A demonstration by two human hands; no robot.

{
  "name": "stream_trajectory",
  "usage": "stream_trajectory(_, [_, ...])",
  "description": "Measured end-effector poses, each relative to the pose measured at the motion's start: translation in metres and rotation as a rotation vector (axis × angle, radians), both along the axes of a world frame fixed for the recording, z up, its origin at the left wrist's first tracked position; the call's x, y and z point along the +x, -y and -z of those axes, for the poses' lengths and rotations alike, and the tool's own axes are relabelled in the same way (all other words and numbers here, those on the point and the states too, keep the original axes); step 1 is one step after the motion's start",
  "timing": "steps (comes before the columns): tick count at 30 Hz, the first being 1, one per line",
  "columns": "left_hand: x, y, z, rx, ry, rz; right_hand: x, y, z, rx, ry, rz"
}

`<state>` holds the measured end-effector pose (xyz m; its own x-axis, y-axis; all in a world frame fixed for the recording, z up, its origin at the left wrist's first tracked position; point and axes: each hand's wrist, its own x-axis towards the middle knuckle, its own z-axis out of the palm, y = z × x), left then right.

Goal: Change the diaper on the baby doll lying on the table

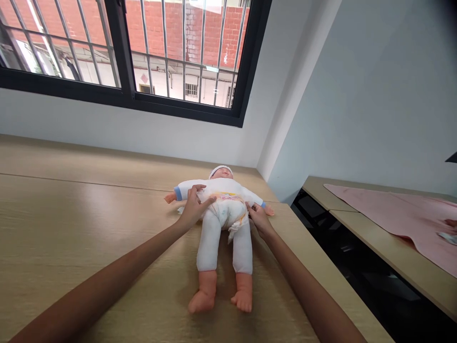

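There is one doll (226,185), one diaper (233,208) and one cap (217,168). The doll has two blue cuffs (178,193), two doll hands (170,197) and two feet (202,302). The person's forearms (157,252) number two, as do the sets of fingers, left fingers (197,187) and right fingers (252,207). Tabletops count two, a near tabletop (107,214) and a side tabletop (357,224), plus one pink cloth (392,209), one window (126,71) and two panes (193,35).
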<state>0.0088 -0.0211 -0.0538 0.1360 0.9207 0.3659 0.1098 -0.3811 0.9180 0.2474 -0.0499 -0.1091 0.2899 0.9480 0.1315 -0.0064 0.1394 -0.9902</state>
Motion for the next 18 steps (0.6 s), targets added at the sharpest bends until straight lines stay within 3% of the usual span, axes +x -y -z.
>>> stream_trajectory(5, [-0.002,-0.005,0.007,-0.108,-0.021,0.106,-0.003,0.001,0.0,0.009,-0.019,0.021])
stream_trajectory(10, [-0.009,-0.02,0.02,-0.136,0.029,0.118,-0.007,0.001,0.004,0.034,0.0,0.059])
stream_trajectory(15, [-0.014,-0.027,0.026,-0.11,0.068,0.03,0.005,-0.002,-0.002,0.0,0.002,0.178])
stream_trajectory(18, [-0.013,-0.021,0.014,0.093,0.027,-0.109,0.012,0.003,-0.017,0.026,0.019,0.296])
